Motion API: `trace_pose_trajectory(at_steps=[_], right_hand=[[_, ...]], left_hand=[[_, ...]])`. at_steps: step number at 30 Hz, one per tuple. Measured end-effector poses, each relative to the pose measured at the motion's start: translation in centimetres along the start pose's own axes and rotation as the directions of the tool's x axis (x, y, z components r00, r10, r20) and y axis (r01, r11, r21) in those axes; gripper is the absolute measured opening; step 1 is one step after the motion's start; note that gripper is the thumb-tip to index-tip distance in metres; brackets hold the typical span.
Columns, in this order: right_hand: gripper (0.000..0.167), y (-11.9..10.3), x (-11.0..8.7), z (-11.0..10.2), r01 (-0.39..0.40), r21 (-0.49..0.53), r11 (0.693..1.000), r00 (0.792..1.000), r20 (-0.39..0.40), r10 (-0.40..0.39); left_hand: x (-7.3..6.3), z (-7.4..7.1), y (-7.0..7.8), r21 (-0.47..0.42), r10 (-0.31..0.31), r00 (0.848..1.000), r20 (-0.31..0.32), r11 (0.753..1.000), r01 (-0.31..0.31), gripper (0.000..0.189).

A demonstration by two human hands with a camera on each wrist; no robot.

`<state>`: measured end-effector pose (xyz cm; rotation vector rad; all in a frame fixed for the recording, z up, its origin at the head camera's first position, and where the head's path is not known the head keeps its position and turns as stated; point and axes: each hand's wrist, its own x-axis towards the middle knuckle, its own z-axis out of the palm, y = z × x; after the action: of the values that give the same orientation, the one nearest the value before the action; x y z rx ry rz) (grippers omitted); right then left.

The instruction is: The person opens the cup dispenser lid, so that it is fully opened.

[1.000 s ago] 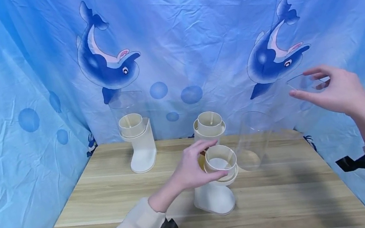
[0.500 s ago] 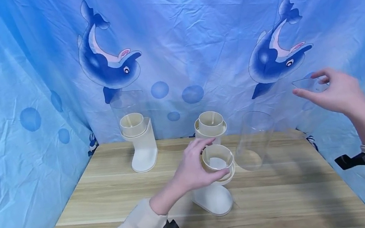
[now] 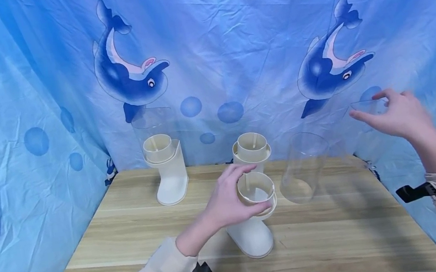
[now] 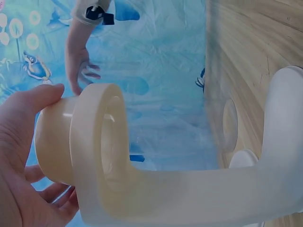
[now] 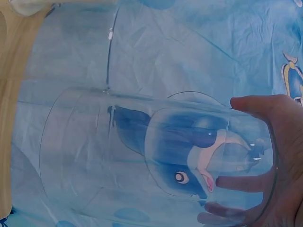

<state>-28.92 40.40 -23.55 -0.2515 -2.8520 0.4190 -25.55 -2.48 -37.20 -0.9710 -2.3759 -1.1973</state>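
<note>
My left hand [image 3: 227, 202] grips a short cream cup [image 3: 255, 186] between thumb and fingers. The cup sits in the ring holder of a white, boot-shaped stand [image 3: 253, 238] on the table. In the left wrist view, the cup [image 4: 54, 142] pokes out past the thick ring [image 4: 87, 156], fingers around its wall. To the right, my right hand [image 3: 403, 114] holds a clear tube by its upper end, raised above the table. The right wrist view has the tube [image 5: 132, 151] nearly filling it, with thumb and fingers on either side of the rim.
Another clear tube [image 3: 304, 170] stands upright on the wooden table [image 3: 135, 259], right of the front stand. Behind is a similar stand with a cup [image 3: 251, 150]. At back left, a white stand [image 3: 171, 179] carries a cup inside a clear tube [image 3: 153, 119]. Blue dolphin-print curtains [image 3: 208, 63] enclose the table.
The front stand has shifted slightly left, together with the cup in my left hand's grip. My right hand has lowered a little with the clear tube.
</note>
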Motion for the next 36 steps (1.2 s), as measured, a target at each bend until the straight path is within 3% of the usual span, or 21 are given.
trace_pose_trajectory(at_steps=[5, 12, 21, 30, 36], right_hand=[[0.113, 0.2, 0.2, 0.6, -0.002, 0.002, 1.0, 1.0, 0.007, 0.002], [0.118, 1.0, 0.7, 1.8, -0.014, 0.008, 1.0, 0.999, 0.049, 0.013], [0.12, 1.8, 1.2, 4.0, -0.023, 0.009, 1.0, 0.996, 0.086, 0.022], [0.121, 2.4, 1.0, 5.2, -0.049, 0.003, 0.999, 0.994, 0.096, 0.049], [0.123, 2.7, 1.2, 6.2, -0.057, -0.002, 0.998, 0.99, 0.126, 0.057]], left_hand=[[0.2, -0.2, -0.5, -0.051, 0.016, 1.0, -0.01, 0.999, -0.017, 0.082], [0.1, -0.5, -1.1, -0.063, 0.125, 0.992, -0.006, 0.99, -0.125, 0.08], [-0.1, -0.2, -0.6, -0.028, 0.062, 0.997, -0.036, 0.998, -0.063, 0.079], [-0.1, -0.7, -1.0, -0.017, 0.161, 0.987, -0.025, 0.987, -0.162, 0.075], [-0.5, -0.7, -0.8, -0.012, 0.152, 0.988, 0.001, 0.988, -0.152, 0.08]])
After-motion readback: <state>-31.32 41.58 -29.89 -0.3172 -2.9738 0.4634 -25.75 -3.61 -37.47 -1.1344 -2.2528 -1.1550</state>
